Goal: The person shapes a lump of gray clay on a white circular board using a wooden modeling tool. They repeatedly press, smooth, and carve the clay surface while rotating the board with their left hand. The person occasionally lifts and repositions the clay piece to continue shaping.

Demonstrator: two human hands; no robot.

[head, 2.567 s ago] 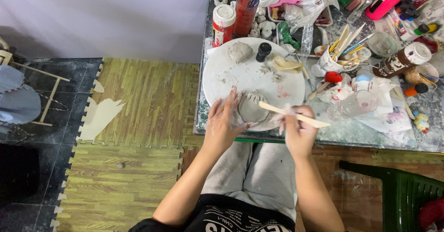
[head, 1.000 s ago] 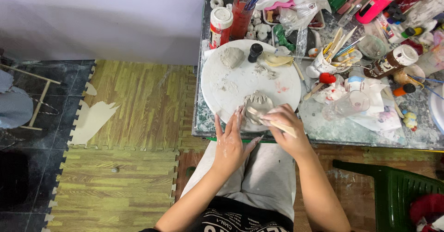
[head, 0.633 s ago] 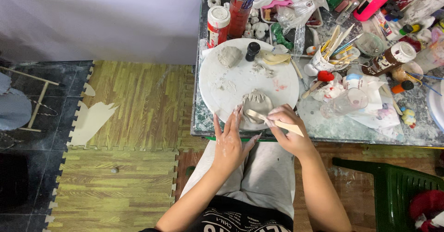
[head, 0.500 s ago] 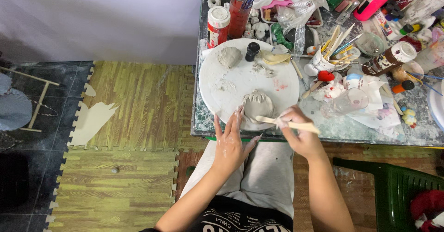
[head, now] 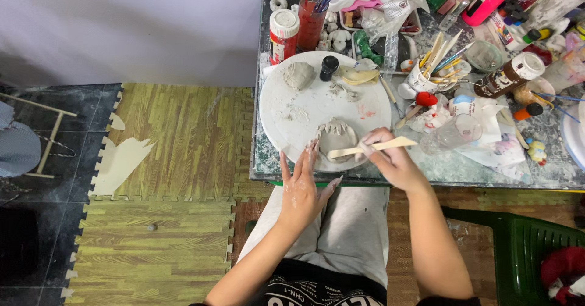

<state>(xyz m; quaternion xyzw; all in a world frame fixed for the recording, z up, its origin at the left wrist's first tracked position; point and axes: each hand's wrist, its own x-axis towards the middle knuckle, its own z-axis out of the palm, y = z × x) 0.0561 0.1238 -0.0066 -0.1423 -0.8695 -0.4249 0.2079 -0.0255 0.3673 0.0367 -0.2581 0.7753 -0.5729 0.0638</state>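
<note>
Right hand (head: pixel 390 160) grips a wooden tool (head: pixel 372 148) against the clay piece (head: pixel 337 138); left hand (head: pixel 303 181), fingers spread, holds nothing; light strokes seem best.

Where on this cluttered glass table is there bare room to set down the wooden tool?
Bare patches: the round white board left of centre, between the grey clay lump and the left hand, and the table's front edge beside the right hand. Everywhere behind the flat clay piece and around the paint bottles is crowded.
</note>
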